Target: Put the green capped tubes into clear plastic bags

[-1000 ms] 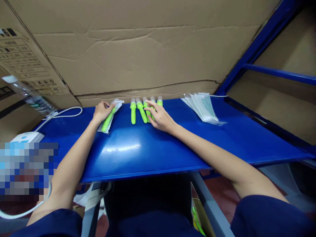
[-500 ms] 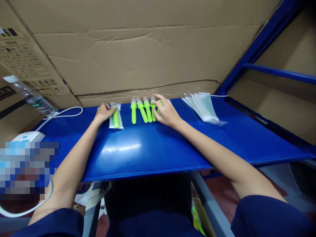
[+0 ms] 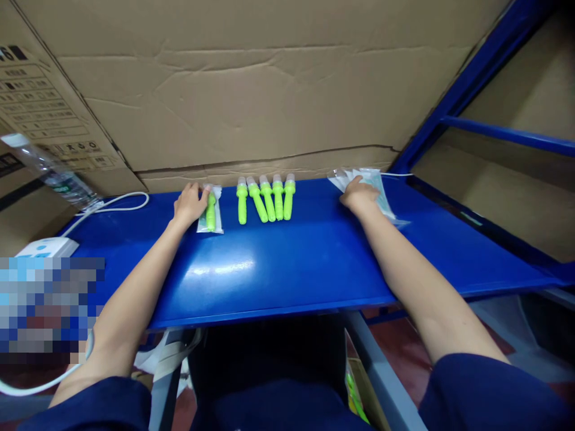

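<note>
On the blue table (image 3: 314, 263), my left hand (image 3: 188, 203) lies flat and open, its fingertips touching a clear bag (image 3: 211, 209) that holds one green tube. Several bare green tubes (image 3: 265, 197) with pale caps lie side by side just right of it, untouched. At the far right my right hand (image 3: 359, 194) rests on a stack of empty clear bags (image 3: 375, 185), fingers curled down onto the top one; whether it grips a bag is unclear.
A creased cardboard wall (image 3: 251, 96) stands behind the table. A plastic water bottle (image 3: 49, 170), a white cable (image 3: 112, 206) and a white device (image 3: 45, 246) sit at the left. A blue metal frame (image 3: 494, 129) rises at the right.
My right hand left the row of green tubes and moved right onto the bag stack. My left hand straightened the bagged tube beside the row.
</note>
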The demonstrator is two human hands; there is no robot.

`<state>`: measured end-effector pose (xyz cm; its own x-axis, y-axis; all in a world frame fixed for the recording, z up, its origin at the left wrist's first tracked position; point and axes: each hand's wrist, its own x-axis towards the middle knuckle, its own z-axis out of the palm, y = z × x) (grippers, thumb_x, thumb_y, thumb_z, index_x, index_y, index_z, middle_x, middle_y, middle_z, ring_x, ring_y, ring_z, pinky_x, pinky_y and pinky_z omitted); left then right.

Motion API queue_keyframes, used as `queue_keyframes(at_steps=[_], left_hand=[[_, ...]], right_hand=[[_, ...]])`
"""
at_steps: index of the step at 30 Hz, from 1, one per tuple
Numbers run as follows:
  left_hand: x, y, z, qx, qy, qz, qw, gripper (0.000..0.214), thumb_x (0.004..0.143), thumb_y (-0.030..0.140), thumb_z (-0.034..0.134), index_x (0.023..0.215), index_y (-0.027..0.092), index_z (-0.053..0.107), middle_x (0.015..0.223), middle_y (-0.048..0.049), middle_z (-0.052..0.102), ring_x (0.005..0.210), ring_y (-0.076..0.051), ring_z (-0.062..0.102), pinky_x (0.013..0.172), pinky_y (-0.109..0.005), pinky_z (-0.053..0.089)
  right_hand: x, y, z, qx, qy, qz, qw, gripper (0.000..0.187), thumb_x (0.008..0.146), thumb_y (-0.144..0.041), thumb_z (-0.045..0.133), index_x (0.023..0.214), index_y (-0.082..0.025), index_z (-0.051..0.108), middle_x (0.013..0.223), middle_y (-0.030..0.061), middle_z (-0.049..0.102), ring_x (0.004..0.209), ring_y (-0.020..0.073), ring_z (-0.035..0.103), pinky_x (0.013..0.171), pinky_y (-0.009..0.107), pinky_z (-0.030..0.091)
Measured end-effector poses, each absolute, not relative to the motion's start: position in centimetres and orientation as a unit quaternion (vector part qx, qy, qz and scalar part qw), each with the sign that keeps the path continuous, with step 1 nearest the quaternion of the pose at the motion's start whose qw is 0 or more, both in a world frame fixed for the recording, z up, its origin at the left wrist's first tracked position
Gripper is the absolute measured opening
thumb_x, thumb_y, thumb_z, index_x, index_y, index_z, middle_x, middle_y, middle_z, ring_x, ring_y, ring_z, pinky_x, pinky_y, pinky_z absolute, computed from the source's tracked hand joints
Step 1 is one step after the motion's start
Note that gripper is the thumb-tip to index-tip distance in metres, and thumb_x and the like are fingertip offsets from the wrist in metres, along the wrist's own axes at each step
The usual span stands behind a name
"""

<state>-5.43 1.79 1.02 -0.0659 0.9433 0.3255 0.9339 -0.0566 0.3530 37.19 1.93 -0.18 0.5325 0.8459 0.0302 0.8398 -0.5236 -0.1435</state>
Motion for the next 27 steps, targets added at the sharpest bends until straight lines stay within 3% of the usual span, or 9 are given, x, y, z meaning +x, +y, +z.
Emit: queue_keyframes(at_steps=[3,9,20,27], left_hand=[[-5.3,1.8,1.0,0.687,0.684,0.246,0.019,0.044,0.095,0.056,0.038,0.108,0.022,0.063,0.127,-0.0185,0.066,0.119,-0.040,0.062,0.096,-0.055,0.050],[-5.0,1.7,1.0,0.688,0.684,0.242,0.013,0.040,0.096,0.054,0.039,0.105,0.023,0.062,0.127,-0.0176,0.066,0.119,-0.041,0.062,0.093,-0.054,0.050],[-4.9,1.6,1.1,0.686,0.688,0.237,0.011,0.045,0.098,0.057,0.035,0.108,0.023,0.062,0.128,-0.0184,0.064,0.118,-0.041,0.062,0.093,-0.053,0.051],[-4.6,1.6,0.9,0.706,0.665,0.242,-0.023,0.047,0.098,0.054,0.033,0.110,0.021,0.065,0.129,-0.0184,0.062,0.121,-0.040,0.061,0.095,-0.050,0.052]], right_hand=[[37.1,2.1,0.1,-0.866,-0.493,0.046,0.066,0.063,0.095,-0.006,0.049,0.155,0.003,0.030,0.133,0.0333,0.059,0.132,0.0383,0.056,0.102,0.047,0.039],[35.5,1.5,1.1,-0.853,-0.515,-0.021,0.081,0.043,0.099,-0.007,0.042,0.142,-0.003,0.048,0.131,0.0286,0.063,0.124,0.0350,0.062,0.109,0.052,0.032],[33.2,0.1,2.7,-0.840,-0.533,-0.067,0.076,0.043,0.097,0.002,0.036,0.135,-0.002,0.055,0.126,0.0258,0.068,0.121,0.0337,0.067,0.109,0.048,0.036],[30.6,-0.9,3.2,-0.808,-0.581,-0.083,0.058,0.041,0.096,0.004,0.035,0.119,-0.004,0.068,0.122,0.0240,0.070,0.116,0.0315,0.068,0.105,0.043,0.038]])
